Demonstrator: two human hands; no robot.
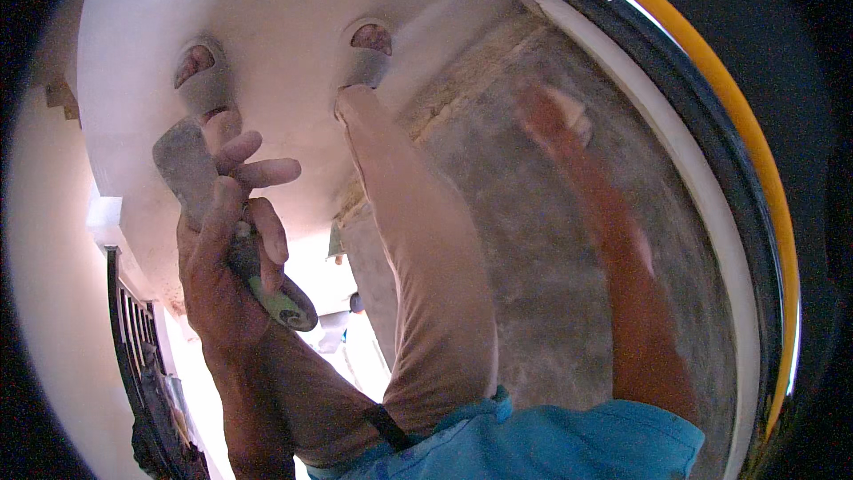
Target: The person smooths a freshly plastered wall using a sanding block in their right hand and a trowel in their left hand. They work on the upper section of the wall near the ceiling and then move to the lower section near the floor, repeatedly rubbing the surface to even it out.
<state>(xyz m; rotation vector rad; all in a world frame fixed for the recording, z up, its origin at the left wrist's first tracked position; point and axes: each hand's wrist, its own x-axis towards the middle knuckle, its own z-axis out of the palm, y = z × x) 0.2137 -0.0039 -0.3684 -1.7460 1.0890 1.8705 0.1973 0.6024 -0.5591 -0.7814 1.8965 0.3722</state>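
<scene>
A putty knife (185, 169) with a wide grey blade and a black and green handle rests in my left hand (206, 253). The thumb and part of the fingers close round it, while other fingers stick out to the right. Its blade points up and away from me. My right arm reaches out to the grey, patchy surface on the right. There my right hand (540, 116) is smeared by motion, and a pale flat piece (576, 117) shows at its edge, seemingly pressed under it. The kind of that piece cannot be made out.
My feet stand in grey slippers (370, 64) on a pale, dusty surface. The grey surface (555, 276) runs along my right, bordered by a white strip (689, 151). A curved yellow band (746, 116) lies beyond. At the lower left are dark railings (133, 324) and bright light.
</scene>
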